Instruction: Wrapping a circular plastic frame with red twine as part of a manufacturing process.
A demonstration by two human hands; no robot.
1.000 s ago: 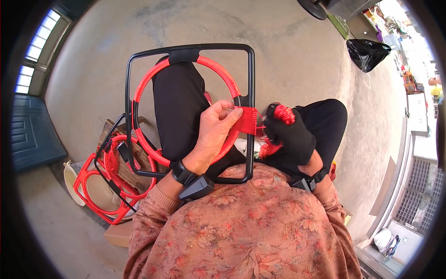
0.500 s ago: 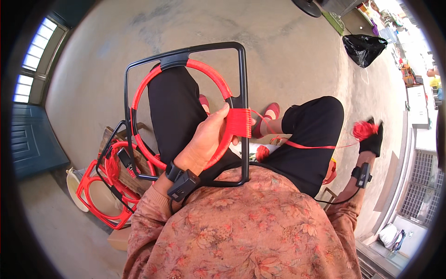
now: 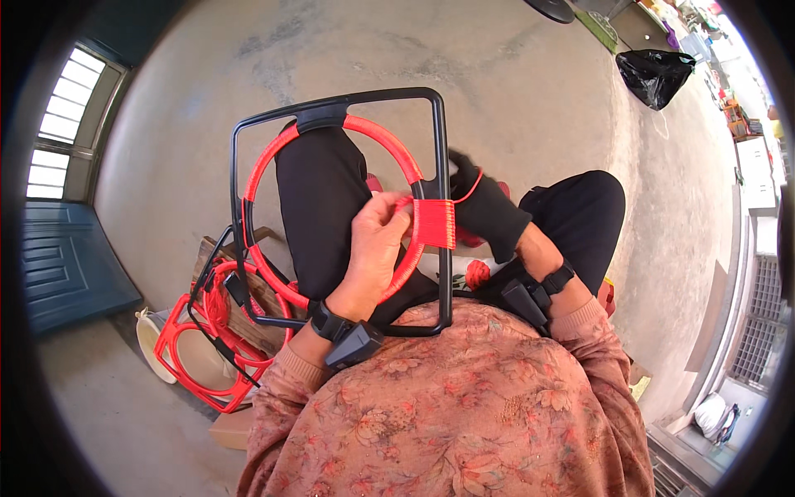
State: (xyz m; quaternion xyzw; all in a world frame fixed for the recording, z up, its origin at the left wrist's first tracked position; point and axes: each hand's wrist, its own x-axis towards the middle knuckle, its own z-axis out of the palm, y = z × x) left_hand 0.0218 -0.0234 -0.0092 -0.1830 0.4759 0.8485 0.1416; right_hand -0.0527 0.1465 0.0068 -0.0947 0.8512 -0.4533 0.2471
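Concrete floor, left hand pinching red wrapping; gloved right hand beside

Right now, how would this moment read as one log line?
left hand: pinching red cord wrap on black frame | right hand: gloved, behind frame, pulling cord | red ring: inside frame
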